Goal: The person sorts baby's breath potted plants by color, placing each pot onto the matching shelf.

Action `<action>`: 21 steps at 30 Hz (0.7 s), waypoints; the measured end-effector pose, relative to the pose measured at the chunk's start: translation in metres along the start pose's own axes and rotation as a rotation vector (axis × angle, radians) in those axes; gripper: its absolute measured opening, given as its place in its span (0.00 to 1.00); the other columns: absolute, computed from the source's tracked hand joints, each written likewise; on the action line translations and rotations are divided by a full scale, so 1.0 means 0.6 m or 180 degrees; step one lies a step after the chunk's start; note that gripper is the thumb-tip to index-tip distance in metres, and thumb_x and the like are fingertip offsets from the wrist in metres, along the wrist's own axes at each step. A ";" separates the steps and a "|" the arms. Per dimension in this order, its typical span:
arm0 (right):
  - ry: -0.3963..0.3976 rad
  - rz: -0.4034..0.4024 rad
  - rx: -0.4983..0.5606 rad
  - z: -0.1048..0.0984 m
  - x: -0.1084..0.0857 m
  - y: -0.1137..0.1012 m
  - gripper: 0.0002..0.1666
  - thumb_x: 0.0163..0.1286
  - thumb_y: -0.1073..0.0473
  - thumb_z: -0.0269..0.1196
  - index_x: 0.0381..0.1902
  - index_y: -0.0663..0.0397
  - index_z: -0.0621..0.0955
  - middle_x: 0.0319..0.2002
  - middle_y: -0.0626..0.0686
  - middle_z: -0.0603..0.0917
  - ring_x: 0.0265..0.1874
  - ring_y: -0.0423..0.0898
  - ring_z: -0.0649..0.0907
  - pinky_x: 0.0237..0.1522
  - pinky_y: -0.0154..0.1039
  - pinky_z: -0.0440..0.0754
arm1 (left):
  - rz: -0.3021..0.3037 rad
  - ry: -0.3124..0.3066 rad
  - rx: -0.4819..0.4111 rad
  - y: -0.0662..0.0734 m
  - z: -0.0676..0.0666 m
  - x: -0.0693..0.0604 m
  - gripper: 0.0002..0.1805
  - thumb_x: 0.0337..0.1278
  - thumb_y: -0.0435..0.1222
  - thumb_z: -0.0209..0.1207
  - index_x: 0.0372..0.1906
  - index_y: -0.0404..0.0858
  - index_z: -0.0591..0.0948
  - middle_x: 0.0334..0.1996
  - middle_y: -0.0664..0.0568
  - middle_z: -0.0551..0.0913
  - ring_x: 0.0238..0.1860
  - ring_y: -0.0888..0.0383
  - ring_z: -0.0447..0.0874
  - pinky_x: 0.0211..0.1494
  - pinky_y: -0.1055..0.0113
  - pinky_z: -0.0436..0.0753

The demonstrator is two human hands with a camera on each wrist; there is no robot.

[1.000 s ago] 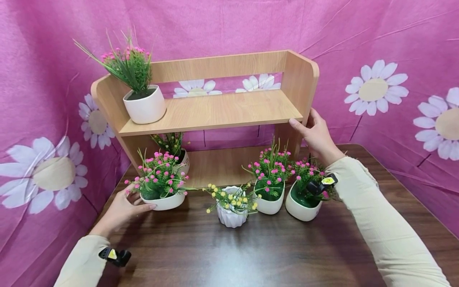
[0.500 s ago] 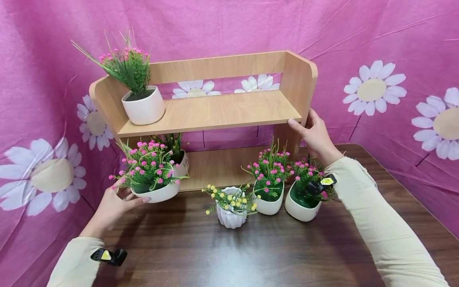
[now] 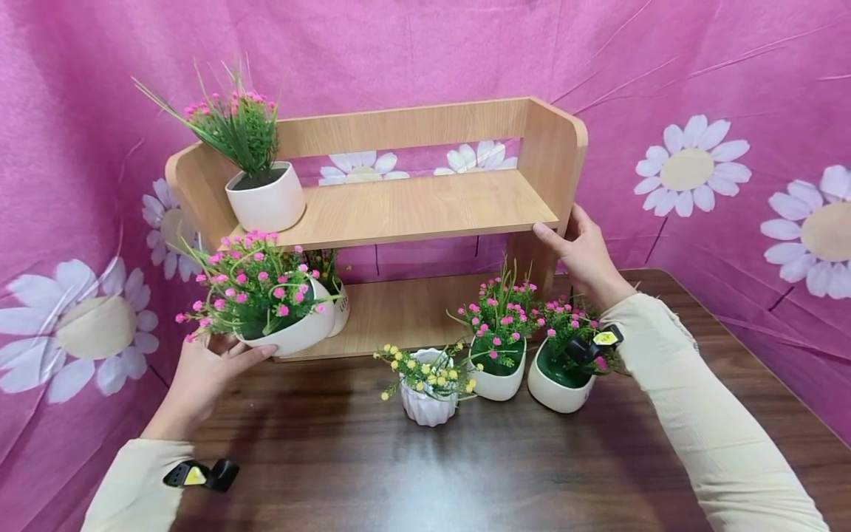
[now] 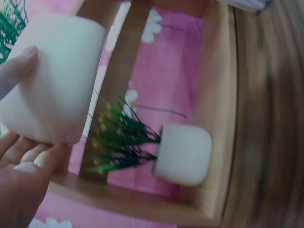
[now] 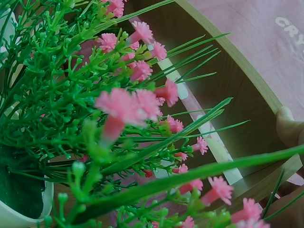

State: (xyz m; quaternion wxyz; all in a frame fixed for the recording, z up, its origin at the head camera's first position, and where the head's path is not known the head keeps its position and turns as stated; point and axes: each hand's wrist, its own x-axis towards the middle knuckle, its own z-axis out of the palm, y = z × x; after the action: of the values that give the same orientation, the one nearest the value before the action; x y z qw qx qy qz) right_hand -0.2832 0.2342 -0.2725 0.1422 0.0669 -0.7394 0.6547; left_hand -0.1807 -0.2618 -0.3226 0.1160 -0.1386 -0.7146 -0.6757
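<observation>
My left hand (image 3: pixel 202 377) holds a white oval pot of pink flowers (image 3: pixel 295 332) off the table, tilted, before the lower left of a two-tier wooden shelf (image 3: pixel 412 203). Its thumb lies on the pot's side in the left wrist view, with the fingers (image 4: pixel 28 154) at the opposite edge. Behind it, a white pot (image 4: pixel 183 154) with a yellow-tipped plant stands on the lower board, mostly hidden in the head view. My right hand (image 3: pixel 588 251) grips the shelf's right side, thumb at the upper board's front edge. Foliage covers most of the right wrist view.
A white pot with pink flowers (image 3: pixel 266 198) stands on the upper board's left end. On the brown table (image 3: pixel 372 473), before the shelf, are a ribbed white pot (image 3: pixel 428 399) with yellow flowers and two white pots (image 3: pixel 499 377) with pink flowers. Pink cloth (image 3: pixel 399 52) hangs behind.
My left hand has raised the pink-flowered pot from table height, moving it up and slightly left and tilting it. My right hand keeps its grip on the shelf.
</observation>
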 end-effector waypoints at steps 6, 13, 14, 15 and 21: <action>0.0028 -0.0036 0.0055 0.001 -0.001 0.000 0.42 0.66 0.57 0.64 0.73 0.53 0.57 0.69 0.63 0.63 0.65 0.54 0.67 0.68 0.51 0.64 | -0.0014 0.0170 0.0000 0.031 0.021 0.007 0.39 0.48 0.21 0.66 0.67 0.42 0.67 0.55 0.56 0.79 0.51 0.66 0.81 0.48 0.74 0.81; 0.0029 -0.0041 0.0070 0.003 -0.001 0.000 0.42 0.66 0.58 0.64 0.73 0.54 0.58 0.68 0.64 0.63 0.65 0.54 0.67 0.68 0.51 0.64 | 0.0096 0.0351 -0.0197 0.067 0.050 0.022 0.35 0.48 0.22 0.66 0.64 0.41 0.71 0.53 0.54 0.81 0.52 0.64 0.80 0.50 0.75 0.80; 0.0026 -0.0039 0.0067 0.003 -0.001 0.000 0.42 0.66 0.58 0.64 0.73 0.54 0.58 0.69 0.64 0.63 0.65 0.54 0.67 0.68 0.51 0.64 | 0.0104 0.0383 -0.0247 0.072 0.055 0.025 0.34 0.48 0.22 0.66 0.63 0.40 0.72 0.52 0.54 0.81 0.51 0.64 0.80 0.50 0.75 0.80; 0.0029 -0.0041 0.0057 0.002 -0.001 0.000 0.42 0.66 0.58 0.64 0.73 0.54 0.58 0.68 0.64 0.64 0.65 0.54 0.67 0.68 0.50 0.64 | 0.0123 0.0428 -0.0317 0.077 0.060 0.028 0.34 0.47 0.22 0.66 0.62 0.40 0.72 0.47 0.55 0.82 0.47 0.64 0.80 0.48 0.75 0.80; 0.0028 -0.0015 0.0020 0.001 -0.002 0.000 0.42 0.66 0.57 0.64 0.73 0.53 0.58 0.69 0.64 0.63 0.65 0.55 0.67 0.68 0.50 0.64 | 0.0372 0.0582 -0.0789 0.100 0.095 0.055 0.37 0.45 0.17 0.64 0.64 0.39 0.71 0.55 0.48 0.78 0.53 0.56 0.78 0.49 0.72 0.82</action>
State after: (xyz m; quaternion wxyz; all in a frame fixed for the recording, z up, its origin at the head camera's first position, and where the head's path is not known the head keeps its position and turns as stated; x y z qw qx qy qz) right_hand -0.2823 0.2333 -0.2732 0.1468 0.0663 -0.7365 0.6569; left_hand -0.1888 -0.2009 -0.2587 0.2017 -0.1311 -0.6030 -0.7606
